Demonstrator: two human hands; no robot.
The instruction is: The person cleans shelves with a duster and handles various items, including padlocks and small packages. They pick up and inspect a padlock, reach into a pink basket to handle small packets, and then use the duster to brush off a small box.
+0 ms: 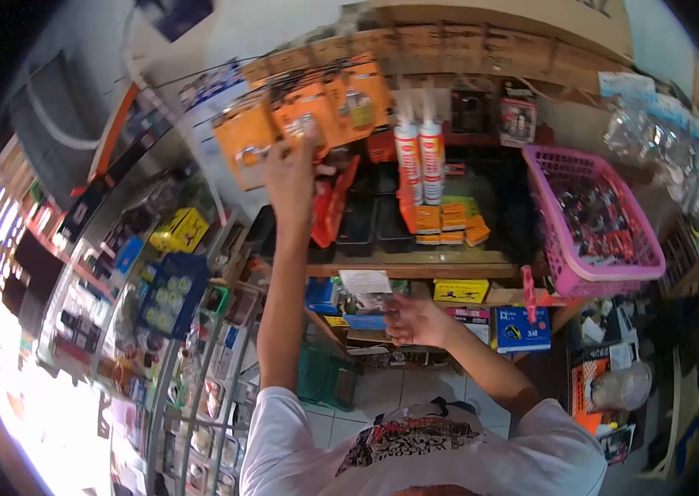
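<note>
In the head view, the left hand (287, 169) is up at the orange packets (318, 97), left of the 2 white tubes (431, 165), fingers bent; whether they're pinching a packet, I can't tell. Down below the tubes, the right hand (415, 321) has its fingers half curled, just beside a white paper (366, 282), grip unclear. Yellow packets (452, 220) sit at the tubes' foot, a pink basket (553, 240) to their right.

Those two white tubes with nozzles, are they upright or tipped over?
Upright: both tubes have their nozzles pointing up, lower ends beside the small orange packets.
</note>
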